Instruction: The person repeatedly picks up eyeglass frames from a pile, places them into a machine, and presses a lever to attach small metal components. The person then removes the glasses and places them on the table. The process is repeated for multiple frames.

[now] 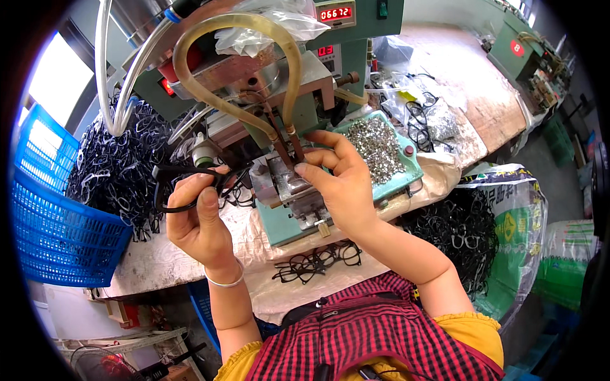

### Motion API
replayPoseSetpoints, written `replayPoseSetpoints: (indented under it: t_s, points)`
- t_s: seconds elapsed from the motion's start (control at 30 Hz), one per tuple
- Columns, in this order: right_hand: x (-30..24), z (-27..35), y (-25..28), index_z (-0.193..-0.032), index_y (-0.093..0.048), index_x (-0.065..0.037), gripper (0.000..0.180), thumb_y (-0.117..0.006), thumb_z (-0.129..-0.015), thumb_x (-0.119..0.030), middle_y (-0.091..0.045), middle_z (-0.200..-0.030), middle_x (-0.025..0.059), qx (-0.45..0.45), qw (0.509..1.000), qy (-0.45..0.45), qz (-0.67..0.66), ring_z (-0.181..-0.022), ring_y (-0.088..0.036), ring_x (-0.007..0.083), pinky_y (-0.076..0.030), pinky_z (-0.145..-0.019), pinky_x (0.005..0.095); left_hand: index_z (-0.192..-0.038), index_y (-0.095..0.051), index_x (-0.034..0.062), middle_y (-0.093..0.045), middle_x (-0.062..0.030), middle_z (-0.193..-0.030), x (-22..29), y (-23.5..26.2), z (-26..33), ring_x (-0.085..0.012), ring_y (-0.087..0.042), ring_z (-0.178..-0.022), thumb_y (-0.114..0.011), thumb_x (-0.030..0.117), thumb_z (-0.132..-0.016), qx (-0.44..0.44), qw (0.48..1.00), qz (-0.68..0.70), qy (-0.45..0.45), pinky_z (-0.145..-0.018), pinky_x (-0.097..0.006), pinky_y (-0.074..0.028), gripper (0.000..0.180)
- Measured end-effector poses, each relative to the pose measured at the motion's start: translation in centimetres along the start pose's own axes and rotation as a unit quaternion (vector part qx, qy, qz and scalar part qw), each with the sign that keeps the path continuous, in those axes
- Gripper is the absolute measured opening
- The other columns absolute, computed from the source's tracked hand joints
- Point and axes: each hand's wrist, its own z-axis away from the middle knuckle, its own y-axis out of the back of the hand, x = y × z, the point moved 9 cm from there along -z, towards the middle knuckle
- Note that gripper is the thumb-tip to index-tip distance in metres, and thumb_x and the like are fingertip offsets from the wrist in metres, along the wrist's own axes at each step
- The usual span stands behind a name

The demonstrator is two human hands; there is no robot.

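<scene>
Between the thumb and fingers of my left hand (202,219) is a black eyeglass frame (181,170), held at the left side of a green bench machine (356,63). Part of the frame is hidden behind my fingers. My right hand (346,184) reaches to the machine's metal fixture (295,185), just under two copper-coloured prongs (293,145). Its thumb and fingertips are closed together there; whatever is pinched is too small to make out. Right of the fixture sits a green tray (414,166) full of small shiny metal parts (380,149).
Black frames pile up (117,159) beside blue baskets (63,232) at left. Several more frames (321,261) lie at the table's front edge. A sack (518,235) of frames stands at right. A yellowish hose (235,22) loops above my hands.
</scene>
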Motion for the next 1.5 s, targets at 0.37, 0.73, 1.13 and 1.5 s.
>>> replayPoseSetpoints:
  t_s: [0.37, 0.73, 1.13, 1.5]
  points:
    - [0.8, 1.5, -0.8, -0.139, -0.048, 0.008, 0.046, -0.057, -0.094, 0.009, -0.065, -0.13, 0.0156, 0.055, 0.986, -0.048, -0.147, -0.121, -0.061, 0.0177, -0.047, -0.102, 0.027, -0.108, -0.064, -0.0064, -0.067, -0.0154, -0.103, -0.2, -0.5, -0.5, -0.0229, -0.069, -0.095, -0.062, 0.005, -0.099, 0.005, 1.0, 0.002, 0.019, -0.078, -0.036, -0.063, 0.014]
    - [-2.3, -2.0, 13.5, -0.129, -0.063, -0.002, 0.04, -0.063, -0.088, 0.001, -0.068, -0.126, 0.0152, 0.175, 0.873, 0.215, 0.402, -0.117, -0.065, 0.0239, -0.047, -0.105, 0.0351, -0.097, -0.078, 0.0092, -0.076, -0.0067, -0.102, 2.2, -7.8, 5.3, -0.0243, -0.067, -0.083, -0.083, 0.008, -0.074, -0.29, 0.939, -0.131, -0.129, -0.092, -0.047, -0.052, 0.024]
    - [-0.1, 0.6, 13.5, -0.097, -0.071, -0.004, 0.022, -0.08, -0.078, -0.012, -0.07, -0.089, 0.01, 0.085, 0.707, 0.248, 0.657, -0.088, -0.061, 0.0319, -0.048, -0.08, 0.0437, -0.099, -0.077, 0.0083, -0.075, -0.0081, -0.109, 1.7, -6.8, 6.2, -0.0264, -0.071, -0.096, -0.079, 0.003, -0.075, -0.275, 0.946, -0.137, -0.101, -0.1, -0.049, -0.052, 0.025]
    - [-1.1, 0.2, 12.4, -0.09, -0.073, -0.006, 0.007, -0.071, -0.084, -0.009, -0.071, -0.092, 0.0116, 0.108, 0.706, 0.288, 0.638, -0.088, -0.064, 0.0328, -0.05, -0.081, 0.0408, -0.106, -0.072, 0.006, -0.071, -0.0121, -0.116, -6.5, 8.5, 8.2, -0.0293, -0.065, -0.109, -0.075, 0.011, -0.085, 0.023, 0.9, -0.418, 0.12, -0.102, -0.047, -0.044, 0.021]
